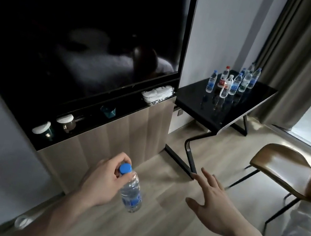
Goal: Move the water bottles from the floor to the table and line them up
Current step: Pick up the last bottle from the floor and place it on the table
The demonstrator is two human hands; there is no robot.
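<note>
My left hand (105, 179) grips a clear water bottle (131, 193) with a blue cap and blue label by its neck, held above the wooden floor. My right hand (213, 202) is stretched forward with the fingers spread and nothing in it. Farther off, a black glossy table (198, 106) stands against the wall. Several water bottles (233, 81) stand upright in a loose cluster at its far end, most with blue caps, one with a red cap and red label (224, 77).
A large dark TV (79, 27) hangs at left over a wooden cabinet (118, 132) with cups on its shelf. A brown chair (281, 167) stands at right, beside a white bed edge (307, 232). Grey curtains (306, 57) hang behind the table.
</note>
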